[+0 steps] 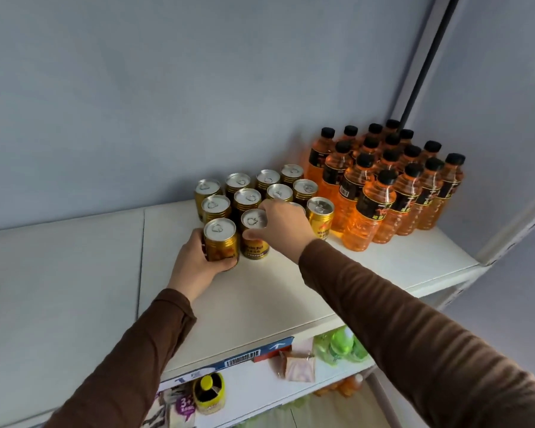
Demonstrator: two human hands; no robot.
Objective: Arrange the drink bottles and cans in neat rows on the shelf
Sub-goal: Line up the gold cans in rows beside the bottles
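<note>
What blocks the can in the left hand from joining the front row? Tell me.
Nothing visible does. The left hand grips the front-left can, which stands on the shelf right beside the next front can, where the right hand rests. Bare shelf lies to its left and front.

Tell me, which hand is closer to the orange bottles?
Right. The right hand rests on cans in the front row, a can or so from the orange bottles. The left hand grips the front-left can, farther away.

Both hands point(198, 257) point(283, 225) forward (fingers curled)
</note>
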